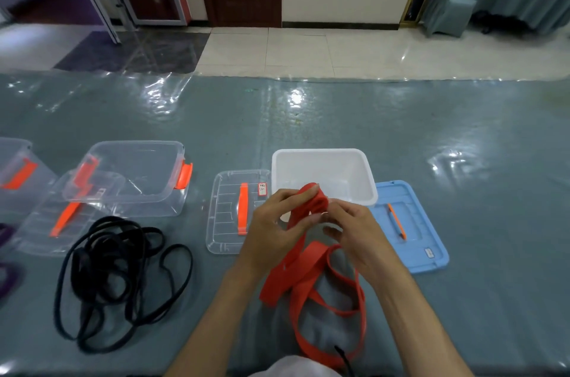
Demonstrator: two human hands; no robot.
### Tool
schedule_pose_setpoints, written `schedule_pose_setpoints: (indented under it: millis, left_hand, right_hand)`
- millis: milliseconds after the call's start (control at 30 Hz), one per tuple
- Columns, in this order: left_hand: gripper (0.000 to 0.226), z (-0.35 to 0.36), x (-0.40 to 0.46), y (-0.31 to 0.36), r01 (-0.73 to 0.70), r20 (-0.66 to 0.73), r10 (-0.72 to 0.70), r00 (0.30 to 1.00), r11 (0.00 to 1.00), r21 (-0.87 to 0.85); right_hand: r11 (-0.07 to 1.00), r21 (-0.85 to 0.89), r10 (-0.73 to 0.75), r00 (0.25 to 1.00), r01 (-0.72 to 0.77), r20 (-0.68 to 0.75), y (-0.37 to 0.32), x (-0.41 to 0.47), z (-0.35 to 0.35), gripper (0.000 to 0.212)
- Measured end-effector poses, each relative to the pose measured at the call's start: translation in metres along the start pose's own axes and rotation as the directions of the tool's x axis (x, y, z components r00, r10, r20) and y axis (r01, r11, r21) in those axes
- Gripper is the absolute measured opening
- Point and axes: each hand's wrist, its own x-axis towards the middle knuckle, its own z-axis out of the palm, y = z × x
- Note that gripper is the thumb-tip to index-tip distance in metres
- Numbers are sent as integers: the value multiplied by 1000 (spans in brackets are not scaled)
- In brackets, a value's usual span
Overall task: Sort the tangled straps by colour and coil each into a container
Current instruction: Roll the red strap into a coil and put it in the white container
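A red strap (308,271) trails in loose loops over the table towards me. Its upper end is wound into a small coil (314,200) held just in front of the white container (324,160). My left hand (277,222) pinches the coil from the left. My right hand (351,228) grips it from the right, fingers curled round the strap. A tangle of black straps (117,278) lies on the table to the left. A purple strap (7,278) shows at the far left edge.
A clear container with orange latches (138,160) stands at the left, another clear one (12,166) beyond it. Clear lids (228,222) (52,222) and a blue lid (413,228) lie flat on the teal plastic-covered table (401,129).
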Motion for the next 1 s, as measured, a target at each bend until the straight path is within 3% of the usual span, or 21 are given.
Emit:
schedule_pose_setpoints:
  millis: [67,133,267,367,467,567,800,1000]
  left_hand:
    - [50,-2,2,3,27,11,-27,1000,999,-34]
    - [51,-5,6,7,45,44,-43,998,998,-44]
    - [52,-16,21,21,15,91,-9,996,998,-64]
    - [48,-25,34,36,22,137,-1,991,989,-148]
    - [47,-31,41,50,134,123,-99,988,934,-330]
    - [43,-34,46,56,131,56,-119,991,897,-422]
    - [37,-39,52,67,152,28,-155,987,885,-440]
    - [38,-49,64,92,48,-65,-88,994,886,-461]
  right_hand:
    - [997,-34,-75,995,72,-70,-4,0,4,9]
    - [973,-86,-225,968,216,-115,-11,0,4,12]
    - [886,-104,-439,890,451,122,-36,-2,3,24]
    - [825,-145,-524,835,547,169,-53,0,4,29]
    - [817,-112,-538,817,566,206,-65,3,4,30]
    - [825,-73,-531,813,560,238,-71,7,7,33]
    - [831,4,-544,813,556,209,-80,5,7,42]
    - [808,115,-588,781,578,211,-95,3,21,43]
